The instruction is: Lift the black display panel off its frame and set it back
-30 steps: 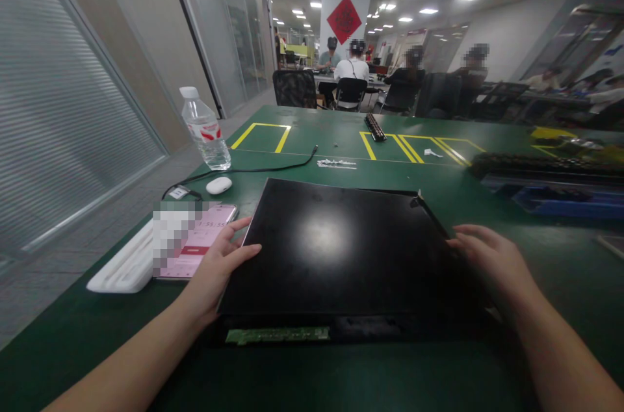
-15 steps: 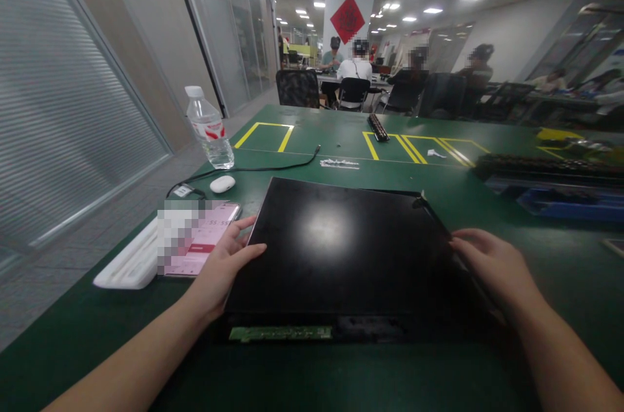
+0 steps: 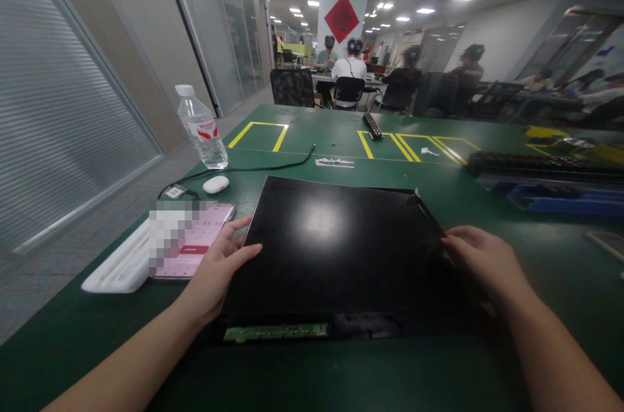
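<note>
A flat black screen panel [image 3: 336, 256] lies in front of me, a ceiling light reflected on its glossy face. Along its near edge runs a narrow green circuit board [image 3: 275, 332]. My left hand [image 3: 221, 266] grips the panel's left edge, thumb on top and fingers at the side. At the right edge, the fingers of my right hand [image 3: 475, 253] are pinched on a thin black frame [image 3: 429, 214]. This frame shows past the panel's far right corner. Whether it is attached to the panel along the right side, I cannot tell.
On the green table [image 3: 292, 379] are a pink-screened phone [image 3: 209, 236], a white case [image 3: 114, 262], a small white oval object [image 3: 216, 184], a black cable [image 3: 263, 169] and a water bottle [image 3: 202, 129]. A blue tray [image 3: 541, 197] stands right. People sit at desks farther back.
The view has swung slightly to the right, so everything sits a little farther left. Both hands keep their hold at the panel's edges, with no clear movement of the panel.
</note>
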`<state>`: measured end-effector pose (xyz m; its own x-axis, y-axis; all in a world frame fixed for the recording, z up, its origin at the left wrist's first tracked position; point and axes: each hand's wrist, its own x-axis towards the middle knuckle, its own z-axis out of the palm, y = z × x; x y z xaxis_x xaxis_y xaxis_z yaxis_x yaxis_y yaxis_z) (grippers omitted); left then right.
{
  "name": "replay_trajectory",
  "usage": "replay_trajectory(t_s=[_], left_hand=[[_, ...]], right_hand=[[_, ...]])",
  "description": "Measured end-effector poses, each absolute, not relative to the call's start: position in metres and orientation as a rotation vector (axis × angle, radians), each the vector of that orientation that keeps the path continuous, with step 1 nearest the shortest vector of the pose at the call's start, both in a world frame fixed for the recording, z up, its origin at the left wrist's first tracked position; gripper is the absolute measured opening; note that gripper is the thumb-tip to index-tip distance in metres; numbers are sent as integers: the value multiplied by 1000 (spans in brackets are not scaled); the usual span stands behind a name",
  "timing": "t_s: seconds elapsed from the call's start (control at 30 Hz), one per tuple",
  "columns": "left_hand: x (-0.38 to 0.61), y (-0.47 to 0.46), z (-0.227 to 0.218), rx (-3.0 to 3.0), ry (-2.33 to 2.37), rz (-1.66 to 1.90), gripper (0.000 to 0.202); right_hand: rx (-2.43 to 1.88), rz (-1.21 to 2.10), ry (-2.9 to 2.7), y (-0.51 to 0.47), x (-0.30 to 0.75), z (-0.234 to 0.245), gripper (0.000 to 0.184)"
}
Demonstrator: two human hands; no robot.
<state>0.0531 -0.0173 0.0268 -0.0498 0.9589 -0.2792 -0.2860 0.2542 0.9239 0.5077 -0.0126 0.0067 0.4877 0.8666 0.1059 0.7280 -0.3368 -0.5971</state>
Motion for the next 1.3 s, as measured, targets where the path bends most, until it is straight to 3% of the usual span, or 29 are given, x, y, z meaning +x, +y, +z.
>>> replay_trajectory(t_s=[0.37,0.77,1.3], left_hand=[[55,-19,26,730,1217,1219,65],[52,-14,18,738,1292,1227,54],[47,-15,14,708,1265,1225,54]], right_hand=[[-2189,384,-1200,-11,506,7,37],[-2163,399,-1185,-10,511,0,41],[-2144,398,-1190,-10,510,2,33]])
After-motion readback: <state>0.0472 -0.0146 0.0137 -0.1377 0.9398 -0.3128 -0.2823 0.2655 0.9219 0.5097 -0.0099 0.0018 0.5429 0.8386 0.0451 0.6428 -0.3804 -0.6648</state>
